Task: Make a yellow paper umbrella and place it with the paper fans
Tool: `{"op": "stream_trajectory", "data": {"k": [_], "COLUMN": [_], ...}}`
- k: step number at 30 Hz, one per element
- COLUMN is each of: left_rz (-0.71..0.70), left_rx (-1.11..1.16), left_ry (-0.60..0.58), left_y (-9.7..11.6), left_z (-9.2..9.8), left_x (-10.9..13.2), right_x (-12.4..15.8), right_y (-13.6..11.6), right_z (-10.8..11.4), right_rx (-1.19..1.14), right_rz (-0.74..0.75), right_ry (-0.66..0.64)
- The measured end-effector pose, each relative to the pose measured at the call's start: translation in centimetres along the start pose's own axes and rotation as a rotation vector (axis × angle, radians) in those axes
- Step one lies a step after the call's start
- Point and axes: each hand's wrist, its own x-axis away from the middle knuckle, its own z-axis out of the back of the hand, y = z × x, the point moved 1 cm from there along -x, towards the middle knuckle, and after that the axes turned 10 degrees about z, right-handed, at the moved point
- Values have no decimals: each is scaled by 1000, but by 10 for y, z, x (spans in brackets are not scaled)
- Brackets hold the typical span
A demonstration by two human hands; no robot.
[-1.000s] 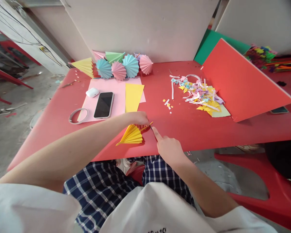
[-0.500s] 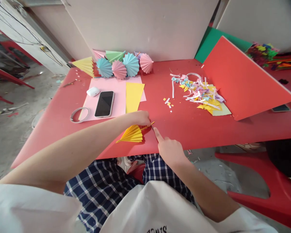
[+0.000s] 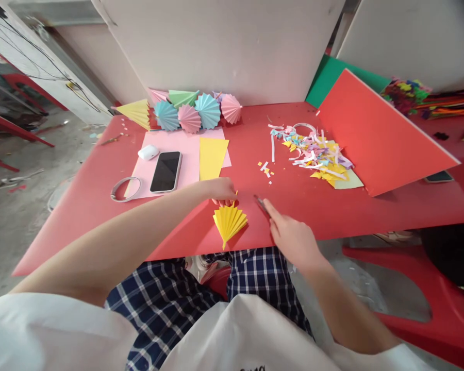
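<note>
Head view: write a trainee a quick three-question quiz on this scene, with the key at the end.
1. Which hand holds the fan-shaped, pleated yellow paper piece?
2. True or false: the slim dark tool in the right hand is touching that yellow piece.
3. Fill in: the rectangular phone with a black screen lies on a flat ____ paper sheet.

Key:
1. The left hand.
2. False; there is a gap between them.
3. Pink.
</note>
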Motion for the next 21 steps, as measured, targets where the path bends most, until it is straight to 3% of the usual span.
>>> {"op": "stream_trajectory", "data": {"k": [6, 12, 14, 17, 21], "left_rz": [-43, -184, -204, -229, -283], "left_rx": [-50, -167, -255, -370, -481], "left_ry": [73, 285, 379, 462, 573], "left_y": [8, 19, 22, 27, 35], "left_z": [-5, 0, 0, -5, -14], "left_x": [13, 46, 56, 68, 81], "right_x": [-17, -23, -22, -19, -18], "right_y": [40, 75, 77, 62, 26], "right_z": [5, -9, -8, 4, 22], "right_rx": [129, 134, 130, 20, -233], "right_rz": [-180, -246, -228, -37, 386], "right_ry": [120, 200, 281, 484, 710]}}
